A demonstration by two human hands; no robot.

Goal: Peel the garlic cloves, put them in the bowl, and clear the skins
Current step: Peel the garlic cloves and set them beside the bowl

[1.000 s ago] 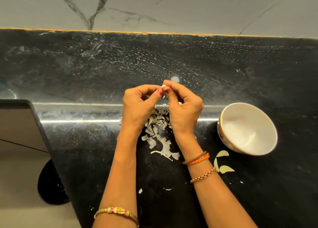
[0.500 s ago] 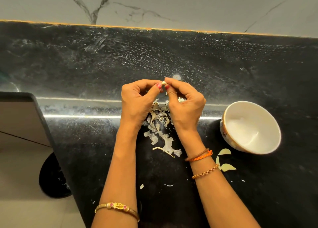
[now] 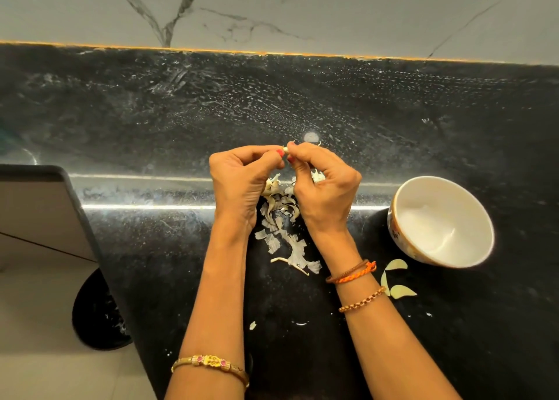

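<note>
My left hand point(image 3: 239, 182) and my right hand point(image 3: 326, 188) meet above the black counter, both pinching one small garlic clove point(image 3: 285, 149) between thumb and fingertips. Most of the clove is hidden by my fingers. Under my hands lies a heap of pale garlic skins point(image 3: 282, 227). A white bowl point(image 3: 402, 200) stands to the right and looks empty inside. Three peeled cloves point(image 3: 396, 278) lie on the counter just in front of the bowl, beside my right wrist.
The black counter point(image 3: 151, 121) runs back to a marble wall. Its left edge drops off near a grey cabinet front point(image 3: 39, 212), with a dark round bin point(image 3: 96, 312) on the floor below. Small skin scraps point(image 3: 252, 325) lie near my forearms.
Both hands have stayed together on the clove, with only small finger shifts. The view has tilted slightly.
</note>
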